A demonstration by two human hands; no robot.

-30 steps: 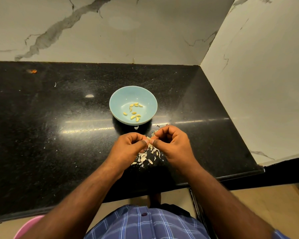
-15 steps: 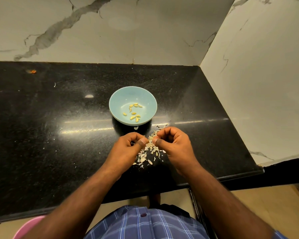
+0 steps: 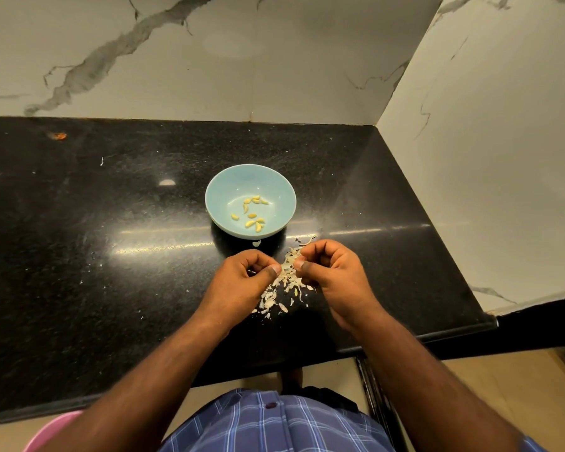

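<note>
Hands first: left hand (image 3: 242,282) and right hand (image 3: 335,277) have drawn apart since a second ago, when their thumbs met. Both stay curled, thumb against forefinger; whether either pinches a seed, I can't tell. Between them I see the husk pile (image 3: 284,287) on the black counter (image 3: 111,256), more exposed now. Just beyond, the blue bowl (image 3: 235,181) with yellow kernels (image 3: 253,212) sits unmoved.

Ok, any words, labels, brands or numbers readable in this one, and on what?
None. The light blue bowl, the black counter, the marble walls and the checked shirt carry no lettering; the seeds and husks bear none either.
</note>
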